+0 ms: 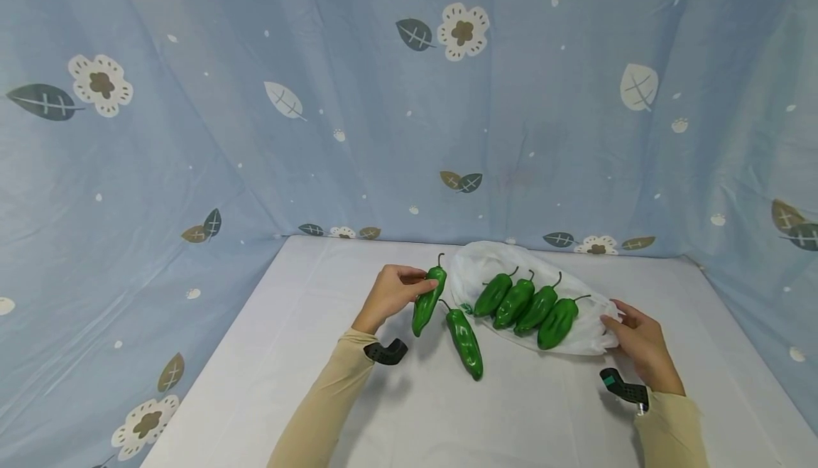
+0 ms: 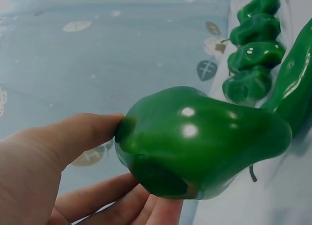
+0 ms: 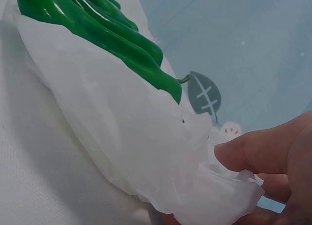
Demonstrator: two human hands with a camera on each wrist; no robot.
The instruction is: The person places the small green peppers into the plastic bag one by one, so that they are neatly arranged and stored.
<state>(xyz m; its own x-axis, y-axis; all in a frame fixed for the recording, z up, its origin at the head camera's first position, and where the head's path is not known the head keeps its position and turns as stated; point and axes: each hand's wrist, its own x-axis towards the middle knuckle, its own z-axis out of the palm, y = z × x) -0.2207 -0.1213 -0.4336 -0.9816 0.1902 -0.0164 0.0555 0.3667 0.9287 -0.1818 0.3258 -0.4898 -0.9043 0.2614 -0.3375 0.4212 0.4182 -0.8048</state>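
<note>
Between the thumb and fingers of my left hand is a green pepper, stem up and raised off the table. In the left wrist view that pepper fills the middle, its tip pointing right. A second loose pepper lies on the table just right of it. Several more green peppers lie side by side on a crumpled white plastic bag. My right hand pinches the right end of this bag, and the right wrist view shows the bag's edge between thumb and fingers.
A white cloth covers the table. Behind it and along both sides hangs a blue curtain with flower and leaf prints. Each wrist carries a small black device, one on the left and one on the right.
</note>
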